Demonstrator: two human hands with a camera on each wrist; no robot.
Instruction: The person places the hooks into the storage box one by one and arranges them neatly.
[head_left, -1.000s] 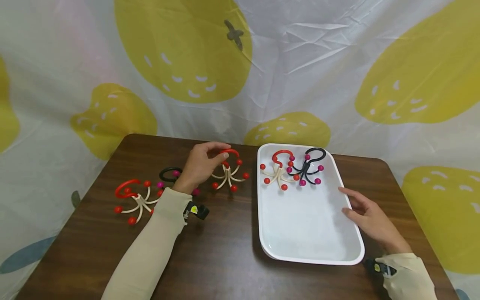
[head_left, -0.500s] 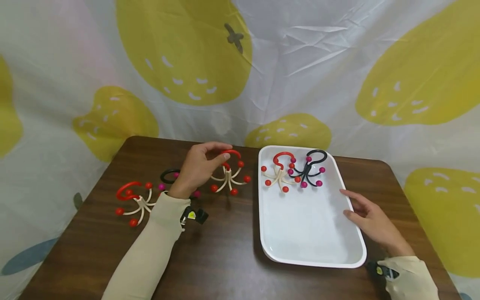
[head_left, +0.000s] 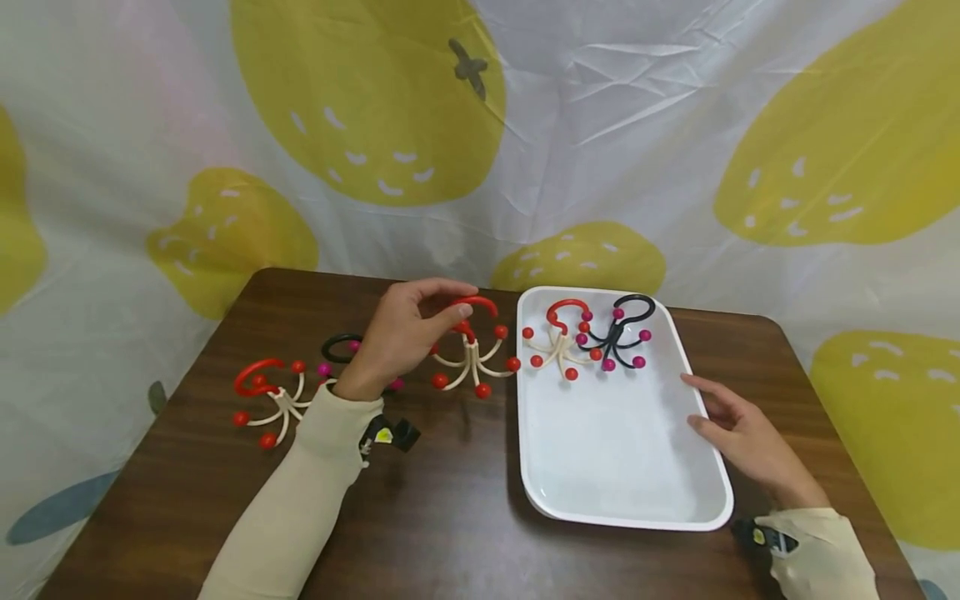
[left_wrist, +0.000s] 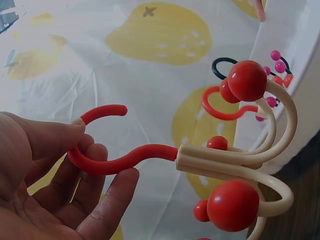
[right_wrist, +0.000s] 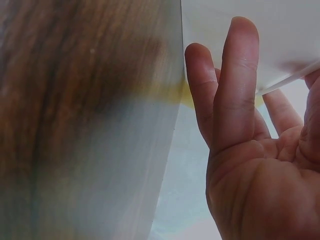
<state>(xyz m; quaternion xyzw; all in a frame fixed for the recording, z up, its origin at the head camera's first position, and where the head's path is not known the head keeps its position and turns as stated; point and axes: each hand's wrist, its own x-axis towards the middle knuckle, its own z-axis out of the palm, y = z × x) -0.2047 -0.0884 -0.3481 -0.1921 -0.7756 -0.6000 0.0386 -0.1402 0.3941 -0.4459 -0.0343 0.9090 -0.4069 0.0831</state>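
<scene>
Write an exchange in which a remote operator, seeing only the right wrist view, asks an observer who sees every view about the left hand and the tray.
Operator: My right wrist view lacks the left hand. What is it holding?
Observer: A ball-tipped piece, by its red hook.
Operator: Does the tray contain anything?
Observer: Yes, a red-hooked piece and a black piece lie towards its far end in the head view.
</scene>
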